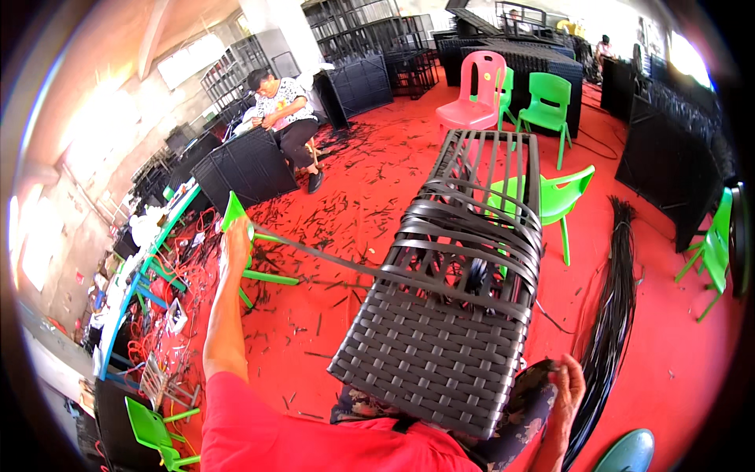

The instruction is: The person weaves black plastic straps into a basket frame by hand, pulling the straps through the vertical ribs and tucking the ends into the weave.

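Observation:
A dark frame panel [464,259] leans across my lap, its near part closely woven in a basket pattern [429,342]. Toward the far end bare lengthwise strips show, with loose loops of flat strip [464,224] wound across them. One flat plastic strip [322,256] runs out from the panel to the left. My left hand [235,240] is closed on its end, my arm stretched out beside a green chair. Next to the panel's near right side, above my thigh, my right hand [568,385] has loosely bent fingers. Nothing shows in them.
A long bundle of dark strips [609,315] lies on the red floor [354,173] at right. Green chairs [545,106] and a pink chair [474,90] stand beyond the panel. Strip scraps litter the floor at left. A seated person [279,106] works on another panel [246,169].

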Motion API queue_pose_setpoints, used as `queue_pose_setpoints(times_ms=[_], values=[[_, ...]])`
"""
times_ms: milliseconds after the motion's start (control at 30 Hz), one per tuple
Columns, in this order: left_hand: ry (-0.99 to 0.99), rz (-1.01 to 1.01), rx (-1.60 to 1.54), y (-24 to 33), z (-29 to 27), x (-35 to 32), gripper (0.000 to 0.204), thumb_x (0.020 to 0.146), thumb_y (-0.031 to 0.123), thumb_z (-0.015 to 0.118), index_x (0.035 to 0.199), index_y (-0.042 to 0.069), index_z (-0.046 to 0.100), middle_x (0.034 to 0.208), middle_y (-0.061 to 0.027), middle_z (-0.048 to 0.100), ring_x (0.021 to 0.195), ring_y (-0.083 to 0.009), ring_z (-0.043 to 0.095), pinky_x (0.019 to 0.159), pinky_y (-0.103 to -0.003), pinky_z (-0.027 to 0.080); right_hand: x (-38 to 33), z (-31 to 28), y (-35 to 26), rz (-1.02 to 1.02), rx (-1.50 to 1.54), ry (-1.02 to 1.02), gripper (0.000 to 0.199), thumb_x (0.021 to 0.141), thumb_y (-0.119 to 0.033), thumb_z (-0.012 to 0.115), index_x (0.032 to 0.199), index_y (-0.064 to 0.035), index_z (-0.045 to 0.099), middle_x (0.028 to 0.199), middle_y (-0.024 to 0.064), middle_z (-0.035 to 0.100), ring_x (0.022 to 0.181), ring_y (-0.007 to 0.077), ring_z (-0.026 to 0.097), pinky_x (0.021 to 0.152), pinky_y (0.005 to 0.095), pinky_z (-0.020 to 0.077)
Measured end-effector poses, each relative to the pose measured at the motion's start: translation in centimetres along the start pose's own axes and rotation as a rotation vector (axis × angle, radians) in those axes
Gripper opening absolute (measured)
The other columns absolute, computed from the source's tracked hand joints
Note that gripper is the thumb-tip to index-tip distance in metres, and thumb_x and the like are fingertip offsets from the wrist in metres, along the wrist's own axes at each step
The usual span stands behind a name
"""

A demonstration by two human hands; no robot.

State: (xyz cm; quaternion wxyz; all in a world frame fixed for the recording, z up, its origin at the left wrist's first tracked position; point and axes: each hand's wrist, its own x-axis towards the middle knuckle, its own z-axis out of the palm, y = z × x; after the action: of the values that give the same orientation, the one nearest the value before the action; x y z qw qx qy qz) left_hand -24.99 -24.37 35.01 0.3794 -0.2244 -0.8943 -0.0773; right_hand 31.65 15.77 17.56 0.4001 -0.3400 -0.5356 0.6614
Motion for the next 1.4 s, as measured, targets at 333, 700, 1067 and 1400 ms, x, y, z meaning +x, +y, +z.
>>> queue_pose_setpoints(times_ms=[333,700,1067,1400], values=[[0.579,0.856,-0.045,33.3,-15.2,3.4,0.012,0.06,0.009,0.064,0.07,0.007,0.058,0.059,-0.003,0.045,0.066,-0.0205,0.052,0.094,-0.064,0.038,5.1,9.1,-20.6,-0.645,-0.008,-0.149,0.047,0.099,-0.033,0.047,0.13,0.0022,0.048,0.117,0.0085,0.059,0.099,0.0143,0.056,0.089,0.029,0.0437],[0.843,1.251,-0.332,44.7,-20.9,-2.8,0.023,0.066,0.021,0.055,0.07,-0.001,0.06,0.07,-0.0139,0.058,0.083,-0.0359,0.062,0.104,-0.061,0.036,5.6,8.7,-26.4,-0.125,-0.278,-0.752,0.06,0.078,-0.049,0.072,0.103,0.0037,0.058,0.078,0.01,0.067,0.064,0.0156,0.066,0.055,0.0243,0.0549],[0.796,1.095,-0.321,39.0,-13.3,4.1,0.007,0.067,0.011,0.064,0.067,0.008,0.057,0.058,-0.0003,0.048,0.064,-0.0167,0.052,0.1,-0.061,0.036,4.4,-6.2,-21.4,-0.185,-0.355,-0.56,0.025,0.083,-0.023,0.071,0.077,-0.0059,0.054,0.062,0.0012,0.052,0.052,0.0094,0.048,0.048,0.0215,0.0377],[0.473,1.105,-0.21,31.6,-11.2,3.8,0.023,0.074,0.006,0.065,0.097,0.004,0.063,0.076,-0.003,0.057,0.083,-0.0178,0.06,0.105,-0.057,0.033,3.3,-22.6,-7.5,0.119,-0.675,-0.284,0.016,0.082,-0.019,0.067,0.077,-0.003,0.065,0.069,-0.0031,0.059,0.066,0.0063,0.053,0.06,0.0232,0.0424]])
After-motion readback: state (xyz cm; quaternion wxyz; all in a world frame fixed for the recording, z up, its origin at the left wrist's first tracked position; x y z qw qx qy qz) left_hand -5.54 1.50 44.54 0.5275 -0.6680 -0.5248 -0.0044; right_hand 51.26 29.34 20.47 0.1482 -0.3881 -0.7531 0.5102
